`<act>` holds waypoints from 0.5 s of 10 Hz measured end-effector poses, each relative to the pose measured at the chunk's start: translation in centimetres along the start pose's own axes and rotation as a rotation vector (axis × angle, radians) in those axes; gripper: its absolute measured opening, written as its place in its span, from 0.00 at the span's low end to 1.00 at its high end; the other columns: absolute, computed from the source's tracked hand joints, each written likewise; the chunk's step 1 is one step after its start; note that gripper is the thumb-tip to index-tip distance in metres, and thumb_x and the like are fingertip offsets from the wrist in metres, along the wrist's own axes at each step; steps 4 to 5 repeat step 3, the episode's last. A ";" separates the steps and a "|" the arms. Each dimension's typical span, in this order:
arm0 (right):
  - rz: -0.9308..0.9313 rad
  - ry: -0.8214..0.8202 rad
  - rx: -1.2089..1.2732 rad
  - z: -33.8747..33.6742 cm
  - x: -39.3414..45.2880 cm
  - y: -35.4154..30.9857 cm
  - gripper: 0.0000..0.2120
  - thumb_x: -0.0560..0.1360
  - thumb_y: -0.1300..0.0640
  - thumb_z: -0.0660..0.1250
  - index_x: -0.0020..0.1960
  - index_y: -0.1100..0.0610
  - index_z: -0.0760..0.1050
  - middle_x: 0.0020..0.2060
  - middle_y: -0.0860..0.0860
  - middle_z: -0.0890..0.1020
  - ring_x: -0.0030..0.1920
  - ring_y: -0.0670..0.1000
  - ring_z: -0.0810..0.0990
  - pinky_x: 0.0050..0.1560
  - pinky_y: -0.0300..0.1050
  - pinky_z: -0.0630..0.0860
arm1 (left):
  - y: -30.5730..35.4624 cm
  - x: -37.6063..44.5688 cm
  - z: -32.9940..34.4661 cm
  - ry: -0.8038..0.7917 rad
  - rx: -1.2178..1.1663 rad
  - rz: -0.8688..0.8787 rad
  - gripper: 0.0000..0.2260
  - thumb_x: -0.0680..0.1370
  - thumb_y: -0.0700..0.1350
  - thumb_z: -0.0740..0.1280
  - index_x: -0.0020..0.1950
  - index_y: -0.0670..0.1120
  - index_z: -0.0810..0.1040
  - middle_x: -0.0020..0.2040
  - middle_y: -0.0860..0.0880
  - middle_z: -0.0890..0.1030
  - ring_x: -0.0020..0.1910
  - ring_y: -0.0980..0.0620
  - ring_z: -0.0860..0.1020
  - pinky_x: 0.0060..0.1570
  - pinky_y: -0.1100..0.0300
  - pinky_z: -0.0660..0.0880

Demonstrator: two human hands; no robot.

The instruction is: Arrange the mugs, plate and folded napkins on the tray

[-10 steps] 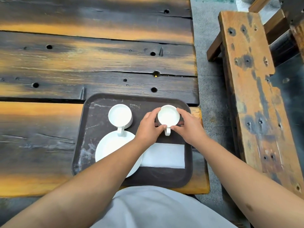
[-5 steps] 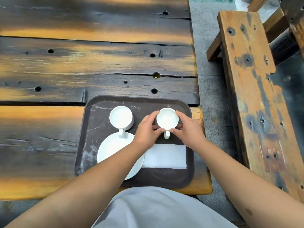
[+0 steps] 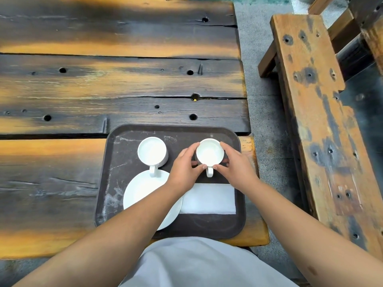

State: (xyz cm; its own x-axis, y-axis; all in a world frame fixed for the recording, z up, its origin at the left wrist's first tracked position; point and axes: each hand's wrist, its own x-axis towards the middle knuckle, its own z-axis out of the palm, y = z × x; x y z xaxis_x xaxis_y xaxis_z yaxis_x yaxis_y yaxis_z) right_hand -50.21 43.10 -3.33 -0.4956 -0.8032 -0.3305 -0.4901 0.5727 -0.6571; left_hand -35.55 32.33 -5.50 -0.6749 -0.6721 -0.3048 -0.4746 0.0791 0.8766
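Both hands' fingers curled round right white mug (image 3: 209, 152): left hand (image 3: 184, 169), right hand (image 3: 236, 166). Second mug (image 3: 152, 151) left of fingers; napkin (image 3: 207, 198) below.

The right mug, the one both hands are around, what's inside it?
The right mug looks empty: only its white interior shows. Left hand and right hand cover its sides, hiding the tray directly underneath.

text on the tray (image 3: 116, 154): none, just pale scuffs
text on the mugs (image 3: 210, 151): none, plain white
text on the plate (image 3: 145, 189): none
text on the napkin (image 3: 209, 199): none
text on the table (image 3: 103, 83): nope, only knots and holes
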 end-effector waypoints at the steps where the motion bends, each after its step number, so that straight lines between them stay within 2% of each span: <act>1: 0.004 -0.006 -0.022 0.0 -0.2 -0.3 0.36 0.72 0.55 0.74 0.75 0.52 0.60 0.68 0.51 0.72 0.55 0.45 0.76 0.57 0.39 0.70 | 0.5 -0.3 -0.2 -0.010 0.042 0.023 0.32 0.73 0.41 0.74 0.66 0.68 0.64 0.62 0.54 0.72 0.51 0.55 0.81 0.53 0.66 0.74; 2: -0.001 -0.012 -0.114 -0.2 -0.4 -0.2 0.39 0.73 0.51 0.72 0.76 0.52 0.55 0.73 0.51 0.66 0.70 0.51 0.68 0.67 0.45 0.66 | 0.5 -0.5 -0.5 -0.028 0.145 0.018 0.34 0.74 0.46 0.73 0.74 0.60 0.59 0.68 0.51 0.69 0.58 0.53 0.77 0.57 0.62 0.72; 3: -0.024 0.015 -0.186 -0.3 -1.2 -0.9 0.41 0.73 0.48 0.70 0.77 0.51 0.50 0.77 0.49 0.58 0.75 0.51 0.58 0.72 0.49 0.60 | 1.3 -1.4 -1.8 -0.017 0.293 0.059 0.35 0.76 0.50 0.70 0.78 0.51 0.55 0.74 0.50 0.64 0.68 0.51 0.70 0.64 0.59 0.68; 5: -0.024 0.015 -0.186 -0.3 -1.2 -0.9 0.41 0.73 0.48 0.70 0.77 0.51 0.50 0.77 0.49 0.58 0.75 0.51 0.58 0.72 0.49 0.60 | 1.3 -1.4 -1.8 -0.017 0.293 0.059 0.35 0.76 0.50 0.70 0.78 0.51 0.55 0.74 0.50 0.64 0.68 0.51 0.70 0.64 0.59 0.68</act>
